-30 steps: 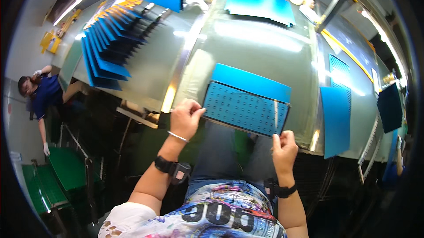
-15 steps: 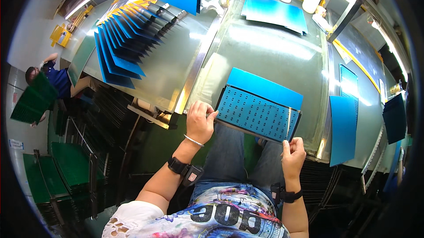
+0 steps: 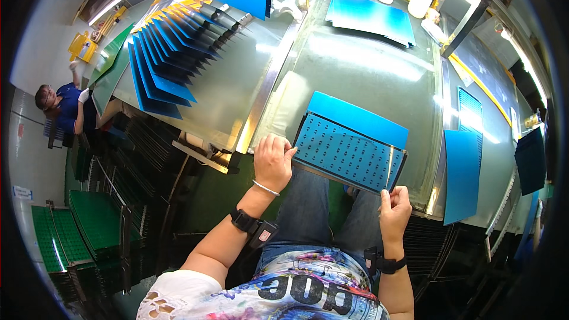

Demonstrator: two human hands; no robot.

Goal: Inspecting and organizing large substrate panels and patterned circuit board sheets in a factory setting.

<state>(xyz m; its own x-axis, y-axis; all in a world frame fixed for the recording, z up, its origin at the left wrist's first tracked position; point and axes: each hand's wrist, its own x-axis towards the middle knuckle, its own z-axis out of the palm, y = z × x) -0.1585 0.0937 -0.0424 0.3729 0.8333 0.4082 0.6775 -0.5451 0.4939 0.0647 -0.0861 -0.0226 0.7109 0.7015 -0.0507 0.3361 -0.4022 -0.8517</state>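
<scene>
- Two corners pinched on a thin blue rectangular panel with rows of dark dots and a dark border, just right of centre frame!
- Bare left hand grips lower left; bare right hand, lower right.
- Plain blue rectangular sheet shows above it.
- Looks light, fairly stiff, probably slippery, easily scratched: edges are the safest hold.

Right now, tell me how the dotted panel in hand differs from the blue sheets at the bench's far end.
The dotted panel is speckled in dark rows; the far sheets look plain. The dotted panel is held by the left hand and right hand; the far sheets lie on the bench. Both are blue.
</scene>
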